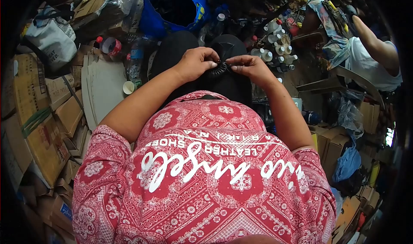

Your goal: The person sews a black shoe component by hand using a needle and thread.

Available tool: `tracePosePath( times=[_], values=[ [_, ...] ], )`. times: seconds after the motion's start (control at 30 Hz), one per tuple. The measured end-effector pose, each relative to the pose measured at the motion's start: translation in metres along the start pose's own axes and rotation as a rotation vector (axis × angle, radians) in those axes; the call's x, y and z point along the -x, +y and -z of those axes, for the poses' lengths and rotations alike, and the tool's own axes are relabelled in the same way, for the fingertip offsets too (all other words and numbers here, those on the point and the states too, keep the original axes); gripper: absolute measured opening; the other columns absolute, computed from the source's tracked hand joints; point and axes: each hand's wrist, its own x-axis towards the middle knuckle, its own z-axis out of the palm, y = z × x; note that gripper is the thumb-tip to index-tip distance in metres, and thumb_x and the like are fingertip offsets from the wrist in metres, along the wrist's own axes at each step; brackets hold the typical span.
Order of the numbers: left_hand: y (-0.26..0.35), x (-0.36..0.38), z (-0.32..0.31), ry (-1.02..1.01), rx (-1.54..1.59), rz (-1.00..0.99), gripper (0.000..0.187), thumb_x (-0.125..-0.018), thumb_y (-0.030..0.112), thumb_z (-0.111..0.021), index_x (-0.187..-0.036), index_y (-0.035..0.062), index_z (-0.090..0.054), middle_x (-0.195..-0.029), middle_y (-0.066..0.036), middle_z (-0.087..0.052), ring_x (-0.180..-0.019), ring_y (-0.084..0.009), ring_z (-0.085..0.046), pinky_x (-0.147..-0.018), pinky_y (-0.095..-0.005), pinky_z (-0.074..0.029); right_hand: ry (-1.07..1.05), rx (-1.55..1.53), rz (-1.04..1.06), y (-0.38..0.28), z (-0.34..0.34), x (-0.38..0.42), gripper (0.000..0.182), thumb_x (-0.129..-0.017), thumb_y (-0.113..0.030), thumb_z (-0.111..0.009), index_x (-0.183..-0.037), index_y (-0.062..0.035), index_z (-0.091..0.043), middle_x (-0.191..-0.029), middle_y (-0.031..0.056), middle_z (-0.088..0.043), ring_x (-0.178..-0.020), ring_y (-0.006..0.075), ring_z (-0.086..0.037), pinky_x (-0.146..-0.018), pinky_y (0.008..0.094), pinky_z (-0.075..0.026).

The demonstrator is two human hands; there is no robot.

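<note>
Over my dark-clothed lap, a small black coiled piece point(220, 68) with a ribbed, looped edge sits between my two hands; its exact kind I cannot make out. My left hand point(195, 64) is closed in a pinch at the piece's left side, thumb and forefinger toward it. From the other side, my right hand point(251, 68) pinches its upper right edge between thumb and fingertips. The dark legs point(176, 52) lie beneath both hands, so the piece's outline partly blends into them.
A blue bag point(148, 9) gapes beyond my knees. Plastic bottles point(275, 41) cluster to the right, near another person in a white shirt point(365, 63). Flattened cardboard point(32, 102) and a pale board point(101, 89) lie left, with a paper cup point(128, 87) alongside.
</note>
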Motion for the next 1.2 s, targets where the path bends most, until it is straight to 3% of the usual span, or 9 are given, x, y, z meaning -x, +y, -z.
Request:
tracePosePath(
  times=[0.33,0.6,0.67,0.73,0.8,0.93,1.0,1.07,1.2],
  values=[
    [0.024,-0.009,0.002,-0.066,-0.195,0.030,0.010,-0.078,0.006,-0.067,-0.087,0.0030,-0.064,-0.086,-0.008,-0.065,-0.081,-0.0161,-0.062,-0.073,-0.0290,-0.047,0.102,0.279,-0.035,-0.022,-0.012,-0.007,0.012,-0.079,-0.007,-0.070,-0.088,0.0000,-0.066,-0.082,0.0029,-0.066,-0.079,0.0068,-0.058,-0.073,0.0226,-0.046],
    [0.014,0.006,0.031,0.025,-0.697,-0.340,0.012,-0.080,0.017,-0.067,-0.085,0.0073,-0.063,-0.076,-0.007,-0.058,-0.080,-0.0272,-0.058,-0.071,-0.0365,-0.045,0.076,0.054,-0.002,-0.003,0.013,-0.008,0.015,-0.079,-0.013,-0.073,-0.082,-0.0011,-0.065,-0.081,0.0006,-0.062,-0.075,0.0072,-0.054,-0.071,0.0247,-0.045],
    [0.017,0.010,0.029,0.021,-0.692,-0.308,0.010,-0.082,0.014,-0.063,-0.087,0.0063,-0.062,-0.078,-0.008,-0.060,-0.079,-0.0284,-0.059,-0.071,-0.0361,-0.045,0.077,0.034,0.032,0.000,0.008,-0.005,0.015,-0.079,-0.014,-0.073,-0.083,-0.0017,-0.065,-0.085,0.0008,-0.060,-0.078,0.0077,-0.054,-0.071,0.0250,-0.045],
    [0.024,0.009,0.023,-0.077,-0.474,-0.076,0.009,-0.083,0.011,-0.060,-0.090,0.0044,-0.061,-0.081,-0.011,-0.063,-0.078,-0.0299,-0.060,-0.071,-0.0364,-0.046,0.074,0.015,0.063,0.004,0.005,0.000,0.015,-0.079,-0.014,-0.073,-0.083,-0.0022,-0.065,-0.089,0.0010,-0.058,-0.080,0.0082,-0.054,-0.071,0.0254,-0.045],
    [0.026,0.005,0.018,-0.098,-0.422,-0.051,0.010,-0.084,0.010,-0.059,-0.091,0.0035,-0.060,-0.083,-0.013,-0.064,-0.078,-0.0305,-0.061,-0.072,-0.0364,-0.047,0.079,0.305,0.133,0.011,0.007,0.005,0.014,-0.079,-0.015,-0.073,-0.084,-0.0031,-0.066,-0.093,0.0013,-0.054,-0.084,0.0100,-0.055,-0.073,0.0252,-0.044],
    [0.029,-0.003,0.012,-0.173,-0.434,-0.070,0.012,-0.084,0.007,-0.056,-0.095,0.0024,-0.060,-0.086,-0.016,-0.064,-0.080,-0.0328,-0.062,-0.073,-0.0369,-0.048,0.123,0.140,-0.010,-0.004,0.015,0.031,0.014,-0.079,-0.014,-0.072,-0.085,-0.0031,-0.066,-0.088,0.0008,-0.053,-0.083,0.0106,-0.056,-0.074,0.0258,-0.045],
    [0.031,-0.006,0.012,-0.206,-0.480,-0.114,0.012,-0.084,0.007,-0.056,-0.095,0.0025,-0.059,-0.087,-0.017,-0.064,-0.082,-0.0339,-0.062,-0.073,-0.0378,-0.047,0.137,0.126,0.101,-0.015,0.023,0.034,0.012,-0.081,-0.014,-0.069,-0.084,-0.0030,-0.065,-0.091,0.0026,-0.053,-0.084,0.0115,-0.056,-0.074,0.0269,-0.045],
    [0.034,-0.008,0.011,-0.242,-0.527,-0.169,0.012,-0.085,0.008,-0.055,-0.095,0.0027,-0.059,-0.088,-0.018,-0.064,-0.083,-0.0351,-0.062,-0.074,-0.0387,-0.047,0.265,0.528,0.229,-0.029,0.032,0.021,0.014,-0.080,-0.016,-0.069,-0.087,-0.0037,-0.065,-0.093,0.0061,-0.053,-0.086,0.0161,-0.057,-0.075,0.0290,-0.046],
    [0.036,-0.009,0.010,-0.231,-0.584,-0.188,0.011,-0.085,0.011,-0.056,-0.094,0.0034,-0.059,-0.088,-0.019,-0.064,-0.086,-0.0369,-0.061,-0.074,-0.0412,-0.047,0.492,1.000,0.195,-0.017,0.036,-0.006,0.019,-0.080,-0.021,-0.066,-0.093,-0.0074,-0.065,-0.104,0.0090,-0.056,-0.094,0.0263,-0.059,-0.080,0.0385,-0.047]
  ],
)
